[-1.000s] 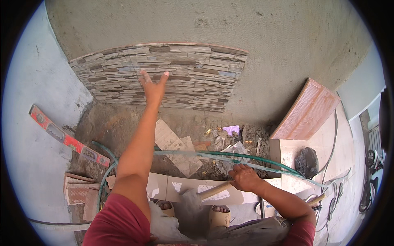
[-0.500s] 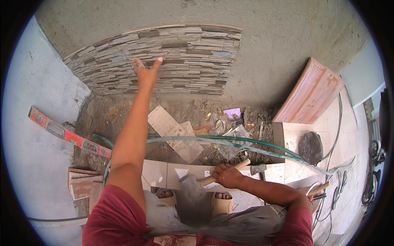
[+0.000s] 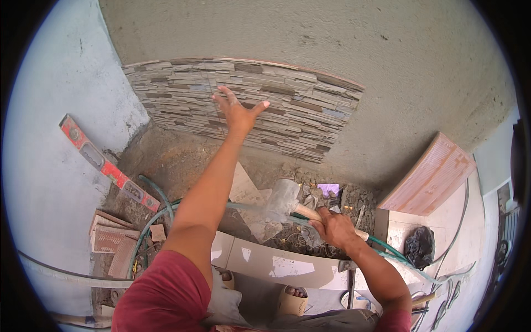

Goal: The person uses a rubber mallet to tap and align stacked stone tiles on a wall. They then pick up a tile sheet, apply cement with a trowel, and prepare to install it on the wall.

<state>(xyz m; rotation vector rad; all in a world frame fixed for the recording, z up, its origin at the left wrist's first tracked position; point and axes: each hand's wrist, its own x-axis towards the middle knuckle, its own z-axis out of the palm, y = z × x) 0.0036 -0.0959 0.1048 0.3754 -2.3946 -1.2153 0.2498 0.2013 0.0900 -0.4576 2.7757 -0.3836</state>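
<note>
Stone-look wall tiles (image 3: 293,119) in grey and brown strips cover the lower part of the rough cement wall. My left hand (image 3: 240,115) reaches out to them with fingers spread; it looks to be at or very near the tile face, though contact is hard to judge. In my right hand (image 3: 335,227) is a mallet (image 3: 283,200) with a pale wooden handle and a thick grey head. The mallet is raised above the dirt strip, its head pointing left and apart from the tiles.
A red spirit level (image 3: 105,166) leans at the left wall, above some tile offcuts (image 3: 113,240). A large tile (image 3: 428,176) stands on edge at right, near a black plastic bag (image 3: 419,247). A green hose (image 3: 387,247) crosses the rubble, behind a low tiled ledge (image 3: 249,255).
My right hand has lifted the mallet from down by my feet to over the dirt strip. My left hand stays spread at the tiles, while the whole view has shifted.
</note>
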